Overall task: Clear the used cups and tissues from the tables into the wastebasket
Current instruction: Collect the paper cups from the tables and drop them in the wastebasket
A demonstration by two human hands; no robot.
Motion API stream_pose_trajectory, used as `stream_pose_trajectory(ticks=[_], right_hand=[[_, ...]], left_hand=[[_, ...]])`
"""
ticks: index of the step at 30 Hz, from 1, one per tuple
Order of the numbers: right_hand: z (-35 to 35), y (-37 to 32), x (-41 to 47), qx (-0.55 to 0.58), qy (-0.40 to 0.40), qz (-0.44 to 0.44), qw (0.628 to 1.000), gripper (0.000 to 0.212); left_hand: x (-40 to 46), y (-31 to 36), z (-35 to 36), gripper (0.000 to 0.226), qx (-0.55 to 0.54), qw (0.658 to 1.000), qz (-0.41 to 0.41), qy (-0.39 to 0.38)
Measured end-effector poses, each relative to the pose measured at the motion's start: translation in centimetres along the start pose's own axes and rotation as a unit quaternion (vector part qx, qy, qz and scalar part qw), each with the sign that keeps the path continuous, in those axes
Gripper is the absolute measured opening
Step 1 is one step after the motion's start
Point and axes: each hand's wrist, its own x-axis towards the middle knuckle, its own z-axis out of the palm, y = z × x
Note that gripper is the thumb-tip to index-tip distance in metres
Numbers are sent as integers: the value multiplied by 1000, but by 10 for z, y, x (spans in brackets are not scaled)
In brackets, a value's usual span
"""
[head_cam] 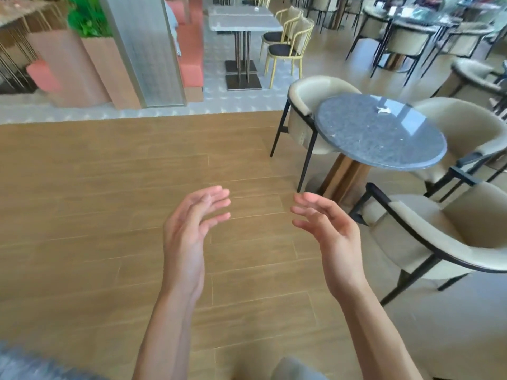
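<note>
**Two empty hands, one tissue in sight**

Left hand and right hand hover over the brown wood-plank floor, fingers loosely spread, palms facing each other, holding nothing. Crumpled white tissue lies on the far side of the round speckled grey stone table, well apart from both hands. Judgement: approach between the cream padded armchairs, then pinch the tissue whole. No cup or wastebasket visible. Rectangular pale tables stand farther back.

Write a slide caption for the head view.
Both hands, left and right, empty; crumpled tissue on round table.
</note>
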Motion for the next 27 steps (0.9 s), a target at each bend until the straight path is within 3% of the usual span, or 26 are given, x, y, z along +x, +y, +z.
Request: stream_pose_trajectory(ticks=[10,19,27], right_hand=[[34,35,200,40,48,9,998,23],[106,5,440,81,-4,-12,997,22],[170,25,578,50,-39,14,998,21]], left_hand=[[190,-56,59,25,26,999,-31,-32],[408,-47,121,25,38,999,24,-9],[554,-80,123,27,30,999,6,24]])
